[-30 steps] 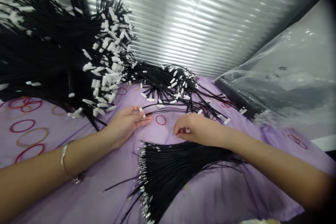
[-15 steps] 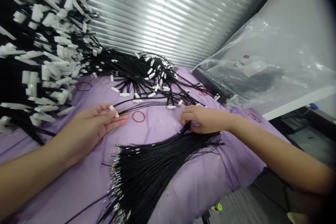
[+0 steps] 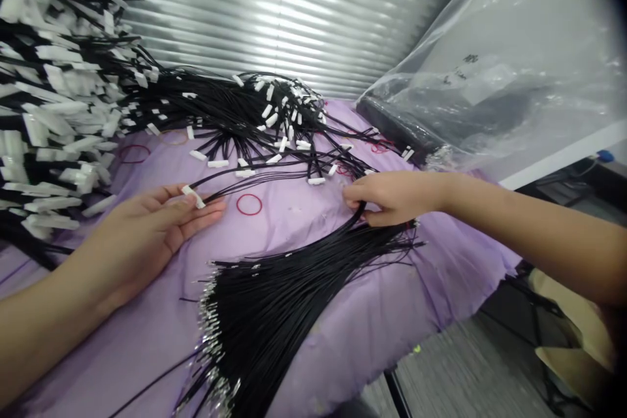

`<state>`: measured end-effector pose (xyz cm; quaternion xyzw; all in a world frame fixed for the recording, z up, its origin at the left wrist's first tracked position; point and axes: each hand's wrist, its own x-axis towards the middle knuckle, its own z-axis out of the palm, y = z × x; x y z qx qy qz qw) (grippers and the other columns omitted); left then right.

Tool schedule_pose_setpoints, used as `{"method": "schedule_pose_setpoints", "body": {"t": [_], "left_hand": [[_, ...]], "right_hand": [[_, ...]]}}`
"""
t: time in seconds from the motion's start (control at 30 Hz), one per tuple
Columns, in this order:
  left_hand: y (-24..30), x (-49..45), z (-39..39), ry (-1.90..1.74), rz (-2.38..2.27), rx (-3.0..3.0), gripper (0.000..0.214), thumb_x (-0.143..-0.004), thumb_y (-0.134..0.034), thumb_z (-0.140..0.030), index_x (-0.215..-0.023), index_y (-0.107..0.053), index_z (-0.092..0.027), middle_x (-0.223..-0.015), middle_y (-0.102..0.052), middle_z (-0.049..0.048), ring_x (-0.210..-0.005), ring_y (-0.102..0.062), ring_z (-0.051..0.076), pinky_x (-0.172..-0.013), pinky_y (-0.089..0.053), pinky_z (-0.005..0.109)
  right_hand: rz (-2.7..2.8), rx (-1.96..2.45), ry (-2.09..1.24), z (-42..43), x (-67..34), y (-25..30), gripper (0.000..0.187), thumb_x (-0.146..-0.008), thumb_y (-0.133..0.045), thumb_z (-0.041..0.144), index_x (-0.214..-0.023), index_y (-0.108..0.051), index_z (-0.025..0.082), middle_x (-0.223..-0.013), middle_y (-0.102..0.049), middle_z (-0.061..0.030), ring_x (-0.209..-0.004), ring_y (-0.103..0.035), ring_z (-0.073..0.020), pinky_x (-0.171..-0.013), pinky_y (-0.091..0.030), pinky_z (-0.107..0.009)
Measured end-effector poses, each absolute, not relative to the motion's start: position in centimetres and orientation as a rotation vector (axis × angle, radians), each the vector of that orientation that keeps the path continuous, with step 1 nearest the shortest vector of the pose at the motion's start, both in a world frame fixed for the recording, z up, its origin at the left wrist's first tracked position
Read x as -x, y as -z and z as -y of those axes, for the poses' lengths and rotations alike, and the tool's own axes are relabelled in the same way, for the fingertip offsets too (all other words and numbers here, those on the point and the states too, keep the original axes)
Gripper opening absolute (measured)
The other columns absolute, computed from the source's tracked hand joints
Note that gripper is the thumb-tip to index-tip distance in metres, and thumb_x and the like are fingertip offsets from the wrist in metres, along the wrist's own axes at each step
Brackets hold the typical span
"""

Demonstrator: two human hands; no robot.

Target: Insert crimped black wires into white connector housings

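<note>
My left hand [image 3: 147,228] pinches a white connector [image 3: 193,196] between thumb and fingers, and thin black wires trail from it to the right. My right hand [image 3: 396,197] is closed on black wires at the upper right end of a fanned bundle of black wires [image 3: 289,300]; its fingertips partly hide them. Shiny metal terminals [image 3: 210,326] tip the bundle's left end. Just right of my left hand, a red rubber band [image 3: 249,204] lies on the purple cloth [image 3: 313,228].
At the left rises a large heap of white connectors [image 3: 59,104] on black wires. More wired connectors [image 3: 274,111] lie along the corrugated wall [image 3: 274,13]. Clear plastic sheeting [image 3: 490,78] covers the right side, with several red rubber bands [image 3: 382,145] near it.
The whole view has shifted slightly, so most things sit further left. My left hand keeps its pinch on the connector; my right hand stays closed at the wires.
</note>
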<state>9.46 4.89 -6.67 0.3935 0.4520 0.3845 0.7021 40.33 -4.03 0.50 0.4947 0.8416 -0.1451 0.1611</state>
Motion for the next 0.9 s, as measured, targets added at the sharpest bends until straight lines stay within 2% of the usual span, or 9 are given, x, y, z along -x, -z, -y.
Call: {"method": "schedule_pose_setpoints", "body": {"t": [0.07,0.13,0.23,0.4,0.5,0.57,0.7,0.8,0.9], "left_hand": [[6.7,-9.5,-4.9,-0.845,-1.023,-0.921,0.002,-0.087,-0.055,-0.010,-0.088,-0.054,-0.010,-0.099,-0.067,0.0123,-0.098,-0.068,0.020,-0.085,-0.056,0.021],[6.8,-9.5,-4.9,-0.841,-1.018,-0.945,0.001,-0.088,-0.054,-0.010,-0.089,-0.054,-0.010,-0.098,-0.067,0.0117,-0.096,-0.068,0.018,-0.082,-0.057,0.019],[6.7,-9.5,-5.0,-0.853,-0.987,-0.917,0.002,-0.088,-0.053,-0.011,-0.088,-0.055,-0.010,-0.092,-0.067,0.0081,-0.094,-0.069,0.017,-0.083,-0.057,0.021],[6.6,-9.3,-5.0,-0.840,-0.934,-0.887,0.011,-0.084,-0.054,-0.001,-0.084,-0.051,-0.012,-0.079,-0.064,0.0010,-0.089,-0.069,0.014,-0.087,-0.056,0.021],[6.7,-9.0,-5.1,-0.821,-0.895,-0.898,0.012,-0.084,-0.056,-0.003,-0.087,-0.050,-0.013,-0.079,-0.063,0.0002,-0.092,-0.068,0.015,-0.088,-0.056,0.023],[6.8,-9.0,-5.2,-0.836,-0.857,-0.895,0.011,-0.083,-0.058,-0.005,-0.085,-0.051,-0.013,-0.078,-0.062,0.0005,-0.096,-0.068,0.017,-0.090,-0.055,0.026],[6.9,-9.0,-5.1,-0.879,-0.794,-0.856,0.010,-0.083,-0.056,-0.005,-0.081,-0.050,-0.013,-0.076,-0.062,0.0019,-0.090,-0.069,0.018,-0.093,-0.054,0.032],[6.8,-9.0,-5.0,-0.860,-0.801,-0.832,0.009,-0.086,-0.052,-0.004,-0.084,-0.048,-0.012,-0.080,-0.065,0.0058,-0.088,-0.069,0.017,-0.094,-0.052,0.031],[6.8,-8.9,-4.9,-0.857,-0.801,-0.817,0.009,-0.087,-0.051,-0.003,-0.090,-0.046,-0.010,-0.083,-0.066,0.0091,-0.088,-0.070,0.019,-0.093,-0.053,0.033]], "right_hand": [[-2.428,-1.458,0.452,4.6,-40.7,-1.0,0.019,-0.075,-0.048,0.012,-0.093,-0.050,0.017,-0.081,-0.057,-0.0031,-0.070,-0.053,-0.0140,-0.065,-0.042,-0.027],[-2.531,-1.471,0.435,5.1,-40.9,-1.7,0.020,-0.081,-0.049,0.017,-0.101,-0.049,0.017,-0.092,-0.058,-0.0053,-0.079,-0.056,-0.0145,-0.071,-0.045,-0.027],[-2.737,-1.527,0.229,5.3,-40.3,-3.2,0.027,-0.091,-0.046,0.030,-0.114,-0.046,0.017,-0.104,-0.058,-0.0071,-0.090,-0.057,-0.0153,-0.079,-0.046,-0.027],[-2.803,-1.776,-0.469,4.9,-38.1,-7.4,0.023,-0.096,-0.035,0.031,-0.099,-0.051,0.015,-0.081,-0.056,-0.0023,-0.070,-0.050,-0.0096,-0.065,-0.039,-0.025],[-2.665,-1.988,-0.589,5.5,-37.2,-10.2,0.028,-0.096,-0.035,0.035,-0.085,-0.051,0.015,-0.070,-0.048,0.0022,-0.060,-0.041,-0.0054,-0.057,-0.032,-0.023],[-2.646,-2.136,-0.393,6.4,-36.7,-11.3,0.035,-0.096,-0.035,0.042,-0.075,-0.048,0.016,-0.062,-0.040,0.0043,-0.054,-0.035,-0.0030,-0.053,-0.027,-0.021],[-2.551,-2.259,0.664,8.0,-35.4,-10.5,0.043,-0.092,-0.043,0.051,-0.068,-0.044,0.016,-0.058,-0.034,0.0042,-0.049,-0.031,-0.0027,-0.044,-0.024,-0.018],[-2.207,-2.251,1.284,8.2,-34.6,-7.5,0.043,-0.089,-0.048,0.055,-0.070,-0.044,0.016,-0.057,-0.034,0.0040,-0.048,-0.030,-0.0043,-0.043,-0.024,-0.020],[-1.898,-2.239,1.505,7.4,-34.7,-4.1,0.044,-0.088,-0.046,0.057,-0.072,-0.044,0.017,-0.059,-0.036,0.0032,-0.049,-0.032,-0.0053,-0.045,-0.027,-0.021]]}}
